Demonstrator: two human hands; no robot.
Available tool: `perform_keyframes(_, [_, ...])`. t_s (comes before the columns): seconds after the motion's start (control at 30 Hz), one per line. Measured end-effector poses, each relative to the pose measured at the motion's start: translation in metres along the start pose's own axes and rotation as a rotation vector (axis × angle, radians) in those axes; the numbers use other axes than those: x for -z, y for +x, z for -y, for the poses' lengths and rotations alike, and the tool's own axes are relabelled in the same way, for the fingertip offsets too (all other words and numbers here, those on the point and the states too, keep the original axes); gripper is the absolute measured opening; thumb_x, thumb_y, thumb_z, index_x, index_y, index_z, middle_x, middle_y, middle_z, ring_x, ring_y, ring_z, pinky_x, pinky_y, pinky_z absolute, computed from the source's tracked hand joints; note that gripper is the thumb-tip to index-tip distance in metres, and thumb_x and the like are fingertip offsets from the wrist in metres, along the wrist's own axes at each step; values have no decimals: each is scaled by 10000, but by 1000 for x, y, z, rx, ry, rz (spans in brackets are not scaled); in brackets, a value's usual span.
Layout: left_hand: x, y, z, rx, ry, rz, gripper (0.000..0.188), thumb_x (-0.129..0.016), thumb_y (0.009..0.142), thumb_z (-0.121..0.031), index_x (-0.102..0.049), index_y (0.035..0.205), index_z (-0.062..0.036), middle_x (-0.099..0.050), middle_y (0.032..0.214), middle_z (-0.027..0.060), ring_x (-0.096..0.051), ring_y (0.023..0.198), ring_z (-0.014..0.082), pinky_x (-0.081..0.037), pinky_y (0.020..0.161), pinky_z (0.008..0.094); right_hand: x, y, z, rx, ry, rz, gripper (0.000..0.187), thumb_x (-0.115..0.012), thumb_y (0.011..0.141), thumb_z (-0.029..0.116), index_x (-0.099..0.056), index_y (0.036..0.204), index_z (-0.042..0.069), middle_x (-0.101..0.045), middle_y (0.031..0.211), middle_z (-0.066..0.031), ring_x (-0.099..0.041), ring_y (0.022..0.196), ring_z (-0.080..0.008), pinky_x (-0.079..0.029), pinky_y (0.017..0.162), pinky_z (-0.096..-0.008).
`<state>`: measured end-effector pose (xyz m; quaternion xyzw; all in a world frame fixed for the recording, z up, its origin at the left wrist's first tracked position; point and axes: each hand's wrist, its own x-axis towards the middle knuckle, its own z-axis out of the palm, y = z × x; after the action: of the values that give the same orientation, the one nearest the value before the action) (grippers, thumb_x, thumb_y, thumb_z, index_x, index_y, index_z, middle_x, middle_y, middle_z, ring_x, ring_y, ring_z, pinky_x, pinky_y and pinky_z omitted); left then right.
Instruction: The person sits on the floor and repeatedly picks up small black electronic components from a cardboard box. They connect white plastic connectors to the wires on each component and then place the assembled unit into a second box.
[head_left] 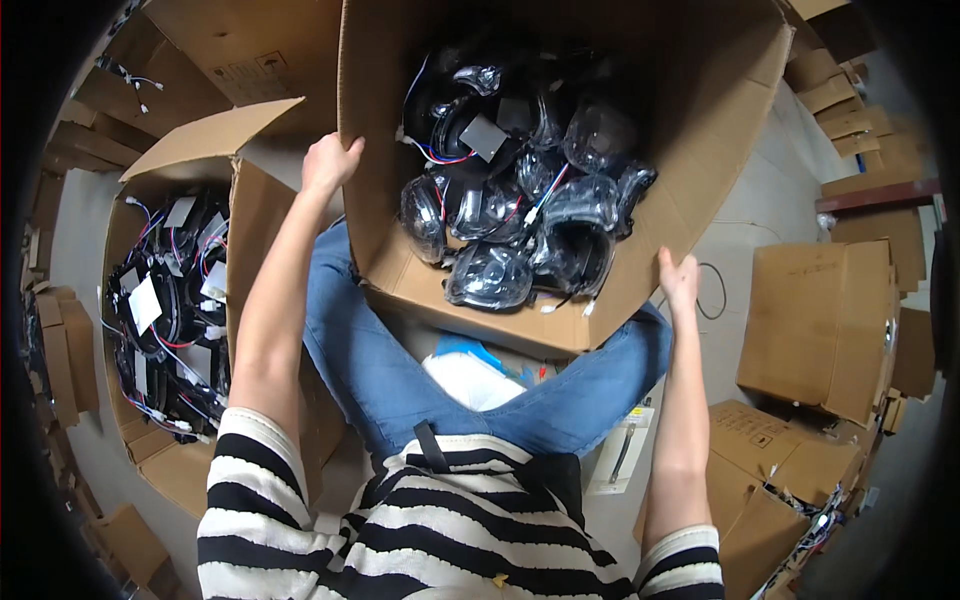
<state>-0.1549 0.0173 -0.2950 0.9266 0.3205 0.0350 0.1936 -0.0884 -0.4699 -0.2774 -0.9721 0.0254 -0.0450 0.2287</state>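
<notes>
Big brown cardboard box (690,130) tipped toward the knees, open top facing up at the camera, resting on the blue jeans (400,370). Left hand (330,162) up on the box's left edge, fingers curled over the cardboard wall and pressed close together, thumb side hard to see. Right hand (680,280) on the box's lower right edge, fingers held together and laid flat against the outside of the wall, tips pointing up. Both hands touching the box, one on each side, well apart. Inside the box, a heap of shiny black lamp parts (530,190) wrapped in clear plastic bags, piled against the lower wall, with thin red, blue and white wires (450,155) poking out between them. A small grey square patch (484,136) on one part near the top of the heap. To the left, a second open box (185,140) standing on the floor, full of the same kind of black parts with white tags (145,303) and coloured wires. Between the knees, a white and blue bag (470,375) lying low under the big box. Striped black and white shirt (440,520) at the bottom. More brown boxes (815,320) stacked to the right, near a loop of black wire (712,292) on the grey floor, just beside the right hand. A flat white pack (622,452) lying by the right knee.
</notes>
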Motion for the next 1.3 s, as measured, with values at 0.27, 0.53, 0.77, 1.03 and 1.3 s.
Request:
perform_keyframes(0.27, [3, -41, 16, -226, 51, 117, 284, -527, 736, -260, -610, 819, 0, -569, 763, 234, -559, 745, 375, -452, 701, 421, 5, -24, -8, -145, 57, 14, 322, -562, 717, 262, -600, 828, -38, -600, 805, -217, -590, 781, -332, -452, 689, -377])
perform_keyframes(0.53, [4, -70, 21, -72, 120, 186, 389, -504, 744, -403, -597, 920, -69, -590, 848, 192, -556, 841, 346, -437, 724, 406, -9, -37, -50, -30, 131, -69, 438, -530, 723, 389, -594, 707, -44, -565, 705, -252, -577, 703, -369, -438, 605, -427])
perform_keyframes(0.77, [-35, -82, 86, -333, -196, -24, 355, -477, 836, -276, -542, 935, 59, -597, 835, 174, -570, 792, 260, -419, 721, 335, 34, -73, -56, 46, 763, 392, 315, -492, 818, 251, -556, 921, -39, -610, 795, -125, -589, 722, -185, -452, 659, -306])
perform_keyframes(1.03, [-28, -82, 79, -66, -147, 173, 397, -455, 857, -302, -519, 981, 70, -574, 909, 155, -544, 821, 211, -419, 725, 313, 22, -242, -269, -764, 663, -8, 155, -506, 782, 130, -586, 726, 9, -530, 560, -7, -448, 501, -55, -348, 459, -198])
perform_keyframes(1.3, [-20, -69, 94, 367, -429, 180, 384, -490, 835, -303, -447, 1110, -39, -519, 943, 63, -521, 834, 147, -446, 656, 282, -88, -288, -279, -1110, 872, 269, 162, -489, 805, 130, -593, 831, 8, -587, 647, -47, -507, 555, -81, -403, 512, -203])
